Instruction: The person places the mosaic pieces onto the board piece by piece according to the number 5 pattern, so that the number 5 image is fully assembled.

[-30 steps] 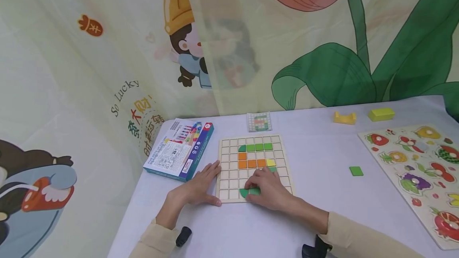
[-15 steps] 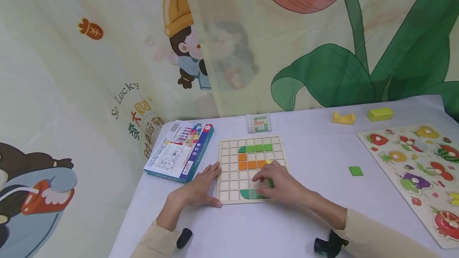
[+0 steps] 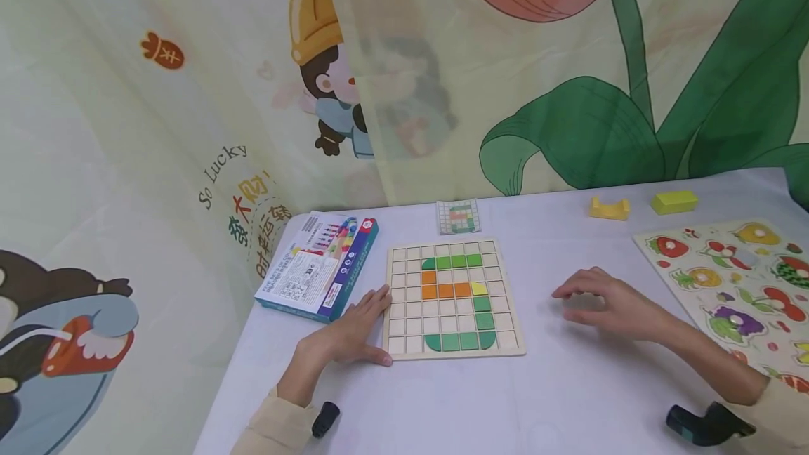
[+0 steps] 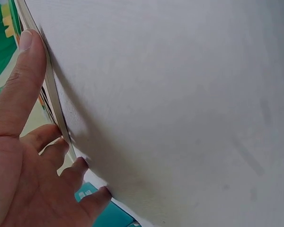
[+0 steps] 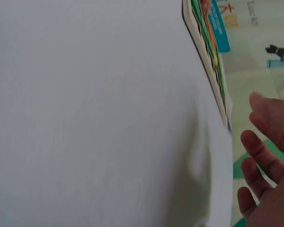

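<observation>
A wooden grid board (image 3: 404, 311) lies on the table, with green tiles (image 3: 468, 341), orange tiles (image 3: 446, 291) and one yellow tile (image 3: 478, 288) set in its squares. My left hand (image 3: 350, 328) rests at the board's left edge, fingers spread and thumb at the near corner. In the left wrist view its thumb (image 4: 26, 71) touches the board's rim. To the right of the board, above the cloth, hovers my right hand (image 3: 616, 307), fingers loosely bent. Nothing shows between its fingers (image 5: 258, 146) in the right wrist view. The loose green tile is hidden from view.
A small pattern card (image 3: 458, 217) lies behind the board. On the left is a flat box (image 3: 316, 265). A fruit picture board (image 3: 727, 279) lies at the right, partly behind the right forearm. A yellow stand (image 3: 609, 208) and a yellow-green block (image 3: 674, 202) are at the back.
My right hand has left the grid board and moved right, over the spot where the loose green tile lay. Green tiles it covered on the board now show. The left hand stays put.
</observation>
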`<state>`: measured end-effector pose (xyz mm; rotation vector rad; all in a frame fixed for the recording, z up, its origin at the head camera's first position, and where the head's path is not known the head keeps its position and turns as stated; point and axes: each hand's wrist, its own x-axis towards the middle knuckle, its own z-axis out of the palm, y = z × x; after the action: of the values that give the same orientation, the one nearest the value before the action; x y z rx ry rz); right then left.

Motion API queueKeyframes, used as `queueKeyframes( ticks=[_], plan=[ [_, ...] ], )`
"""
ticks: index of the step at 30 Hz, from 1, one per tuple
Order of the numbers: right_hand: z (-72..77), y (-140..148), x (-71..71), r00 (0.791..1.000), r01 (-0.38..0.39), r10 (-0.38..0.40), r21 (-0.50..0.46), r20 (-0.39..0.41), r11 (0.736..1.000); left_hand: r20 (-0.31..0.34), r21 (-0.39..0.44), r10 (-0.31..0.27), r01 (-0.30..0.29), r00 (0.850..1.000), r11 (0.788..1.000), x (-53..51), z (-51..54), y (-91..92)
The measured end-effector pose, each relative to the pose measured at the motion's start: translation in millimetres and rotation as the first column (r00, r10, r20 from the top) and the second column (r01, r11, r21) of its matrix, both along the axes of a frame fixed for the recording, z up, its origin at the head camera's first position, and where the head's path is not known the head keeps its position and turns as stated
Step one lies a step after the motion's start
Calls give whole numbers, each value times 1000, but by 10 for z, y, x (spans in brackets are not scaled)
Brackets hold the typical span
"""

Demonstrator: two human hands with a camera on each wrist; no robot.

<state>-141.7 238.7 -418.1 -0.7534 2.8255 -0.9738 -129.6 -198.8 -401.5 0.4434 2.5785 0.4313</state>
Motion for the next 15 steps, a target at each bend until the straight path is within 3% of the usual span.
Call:
queueKeyframes(
  ticks=[7,15],
  plan=[
    [-180,713,17,989,133,-128,63,-78,989,3,-3,-2,2,1000,1000,1,16,4],
    [-304,932,27,984,172,-168,82,-60,982,0,12,-1,1,1000,1000,-7,-28,-11]
  ],
)
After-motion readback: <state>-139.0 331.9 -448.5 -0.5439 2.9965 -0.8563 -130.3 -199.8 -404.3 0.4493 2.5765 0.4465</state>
